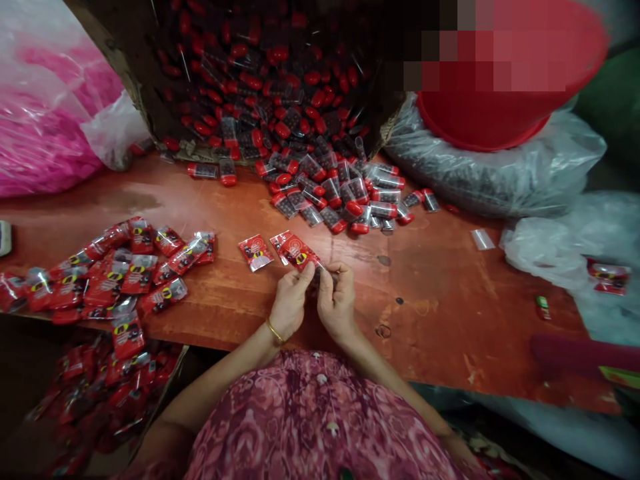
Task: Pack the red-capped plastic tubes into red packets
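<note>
My left hand [291, 301] is closed, its thumb and fingers pinching the lower end of a small red printed packet [296, 249]. Close beside it, my right hand [337, 297] is closed too, fingertips pressed at the packet's lower right corner. Something dark shows between the fingertips, mostly hidden by them. Another flat red packet [256, 253] lies on the table just left of the held one. Beyond my hands spreads a heap of small clear tubes with red caps [330, 190] and dark contents.
More capped tubes fill a tipped carton [143, 110] at the back. Filled red packets [107, 277] lie at left, above a lower box of packets [110, 393]. A red tub [480, 117] rests on a plastic sack [480, 177]. Pink goods fill a bag [45, 147]. A small green-topped tube [543, 308] lies right.
</note>
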Demonstrator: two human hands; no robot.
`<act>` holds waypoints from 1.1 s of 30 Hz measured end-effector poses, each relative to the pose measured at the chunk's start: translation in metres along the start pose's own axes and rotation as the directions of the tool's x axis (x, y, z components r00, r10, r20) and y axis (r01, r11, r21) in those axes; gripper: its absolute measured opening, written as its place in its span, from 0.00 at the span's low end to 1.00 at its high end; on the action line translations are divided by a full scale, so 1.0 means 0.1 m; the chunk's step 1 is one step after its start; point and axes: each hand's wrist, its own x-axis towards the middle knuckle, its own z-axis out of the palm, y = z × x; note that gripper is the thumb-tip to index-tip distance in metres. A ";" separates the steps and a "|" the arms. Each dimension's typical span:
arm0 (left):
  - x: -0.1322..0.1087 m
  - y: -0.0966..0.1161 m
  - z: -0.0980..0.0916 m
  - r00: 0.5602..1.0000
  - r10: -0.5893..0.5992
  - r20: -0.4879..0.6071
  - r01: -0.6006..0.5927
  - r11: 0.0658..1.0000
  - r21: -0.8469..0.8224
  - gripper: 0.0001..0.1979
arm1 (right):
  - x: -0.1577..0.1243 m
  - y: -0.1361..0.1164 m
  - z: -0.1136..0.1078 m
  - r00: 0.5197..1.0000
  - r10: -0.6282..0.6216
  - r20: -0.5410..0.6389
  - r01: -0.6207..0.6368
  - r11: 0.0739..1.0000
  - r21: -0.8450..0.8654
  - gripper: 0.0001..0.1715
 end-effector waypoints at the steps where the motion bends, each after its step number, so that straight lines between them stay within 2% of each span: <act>1: 0.00 -0.02 0.00 1.000 0.013 -0.007 -0.013 1.000 0.011 0.20 | 0.00 0.00 0.00 1.000 -0.001 -0.013 0.001 1.000 -0.009 0.04; 3: -0.02 -0.04 -0.01 1.000 0.023 -0.001 -0.023 0.999 0.028 0.19 | 0.02 -0.02 -0.02 0.999 0.042 0.009 -0.042 0.999 0.028 0.05; 6: -0.02 0.03 -0.03 0.999 0.003 0.044 -0.004 0.999 0.035 0.17 | 0.02 -0.05 -0.08 0.962 0.158 0.221 -0.205 0.956 0.208 0.08; 8: -0.01 0.10 -0.05 0.998 0.026 0.061 -0.028 0.999 0.031 0.15 | 0.01 -0.06 -0.11 0.922 0.164 0.351 -0.273 0.917 0.290 0.10; 9: 0.00 0.13 -0.07 0.996 0.043 0.075 -0.045 0.998 0.033 0.14 | 0.01 -0.06 -0.12 0.918 0.156 0.365 -0.277 0.910 0.308 0.11; 14: 0.03 0.19 -0.11 0.988 0.050 0.149 -0.066 0.992 0.104 0.13 | 0.02 -0.06 -0.10 0.956 0.179 0.233 -0.246 0.922 0.300 0.14; 18: 0.05 0.22 -0.12 0.992 0.117 0.055 -0.119 0.992 0.048 0.15 | 0.00 -0.09 -0.06 0.958 0.152 0.244 -0.215 0.943 0.255 0.10; 21: 0.07 0.22 -0.11 0.993 0.111 -0.029 -0.110 0.994 0.020 0.15 | -0.03 -0.09 -0.04 0.957 0.122 0.263 -0.188 0.952 0.243 0.07; 27: 0.09 0.19 -0.07 0.994 0.092 0.051 -0.098 0.989 0.112 0.10 | -0.04 -0.12 0.00 0.964 0.179 0.197 -0.233 0.925 0.300 0.10; 33: 0.04 0.15 -0.11 0.993 0.093 0.077 -0.106 0.974 0.199 0.13 | 0.02 -0.20 -0.03 0.940 0.274 0.204 -0.329 0.887 0.323 0.14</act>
